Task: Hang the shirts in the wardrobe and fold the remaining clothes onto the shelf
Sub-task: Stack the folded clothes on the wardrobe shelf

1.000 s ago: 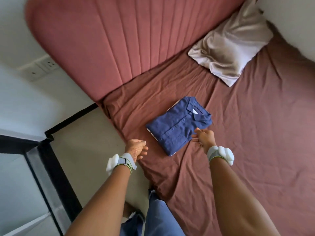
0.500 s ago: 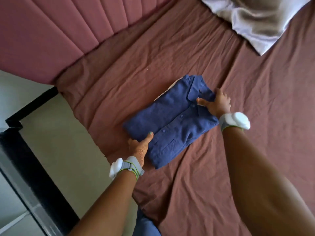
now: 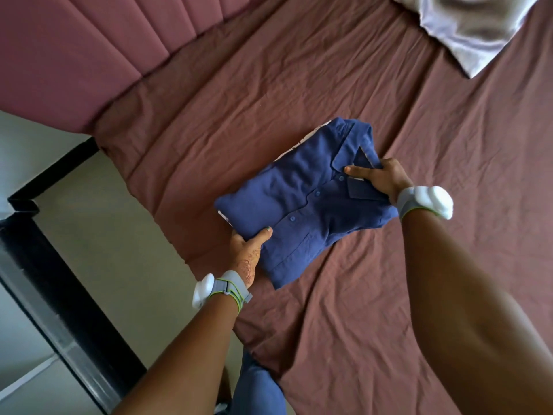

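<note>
A folded dark blue button shirt (image 3: 302, 202) lies on the brown bed sheet (image 3: 299, 85), with a strip of white fabric peeking out under its left and far edges. My left hand (image 3: 250, 250) grips the shirt's near left edge, thumb on top and fingers hidden underneath. My right hand (image 3: 381, 178) grips the collar end on the right, thumb laid across the collar and fingers tucked under the fabric. The near corner of the shirt sits slightly above the sheet.
A pink padded headboard (image 3: 89, 46) runs along the far left. A pale pillow (image 3: 478, 25) lies at the top right. The beige floor (image 3: 104, 235) and a black-framed piece of furniture (image 3: 59, 280) lie to the left of the bed. My blue trouser leg (image 3: 257, 390) shows below.
Both hands went from hovering near the shirt to gripping its two ends. The view has closed in on the bed, and the shirt's edges have begun to rise.
</note>
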A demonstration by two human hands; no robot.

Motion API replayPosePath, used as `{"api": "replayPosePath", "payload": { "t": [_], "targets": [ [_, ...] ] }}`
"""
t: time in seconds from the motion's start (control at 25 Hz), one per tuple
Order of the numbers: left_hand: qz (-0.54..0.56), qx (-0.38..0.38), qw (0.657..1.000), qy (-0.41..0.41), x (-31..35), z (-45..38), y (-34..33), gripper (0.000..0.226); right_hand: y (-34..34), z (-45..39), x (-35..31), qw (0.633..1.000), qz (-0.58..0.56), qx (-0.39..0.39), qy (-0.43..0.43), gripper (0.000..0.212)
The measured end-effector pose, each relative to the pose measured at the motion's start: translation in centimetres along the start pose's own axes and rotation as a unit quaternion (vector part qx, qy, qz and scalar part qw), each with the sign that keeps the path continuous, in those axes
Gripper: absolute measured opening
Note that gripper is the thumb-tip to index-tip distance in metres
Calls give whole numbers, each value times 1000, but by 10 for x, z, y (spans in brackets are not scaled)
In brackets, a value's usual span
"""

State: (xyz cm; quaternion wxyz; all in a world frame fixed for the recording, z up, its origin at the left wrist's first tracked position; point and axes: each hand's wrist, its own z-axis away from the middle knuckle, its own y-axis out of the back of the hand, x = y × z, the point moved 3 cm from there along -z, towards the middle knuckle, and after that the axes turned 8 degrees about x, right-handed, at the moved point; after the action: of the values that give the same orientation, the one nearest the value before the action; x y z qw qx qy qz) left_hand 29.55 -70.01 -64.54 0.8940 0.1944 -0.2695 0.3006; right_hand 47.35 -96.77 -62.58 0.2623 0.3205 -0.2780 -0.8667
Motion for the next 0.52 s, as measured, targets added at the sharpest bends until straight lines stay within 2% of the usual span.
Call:
{"api": "replayPosePath", "payload": {
  "t": [0.08,0.16,0.28,0.36,0.52],
  "targets": [
    [6,22,1000,-21,15,3,-2,38,7,11,-8,999,-47,-18,12,56],
    [21,38,998,-50,43,13,12,31,16,42,-19,994,-103,-17,33,43],
    [14,79,994,-81,75,10,42,24,26,76,-33,977,-208,-17,30,36],
    [21,89,991,-102,112,23,85,37,29,120,-64,968,-241,-38,49,35],
    [84,138,979,-128,184,80,189,28,26,217,-147,950,-280,-97,102,40]
  ]
}}
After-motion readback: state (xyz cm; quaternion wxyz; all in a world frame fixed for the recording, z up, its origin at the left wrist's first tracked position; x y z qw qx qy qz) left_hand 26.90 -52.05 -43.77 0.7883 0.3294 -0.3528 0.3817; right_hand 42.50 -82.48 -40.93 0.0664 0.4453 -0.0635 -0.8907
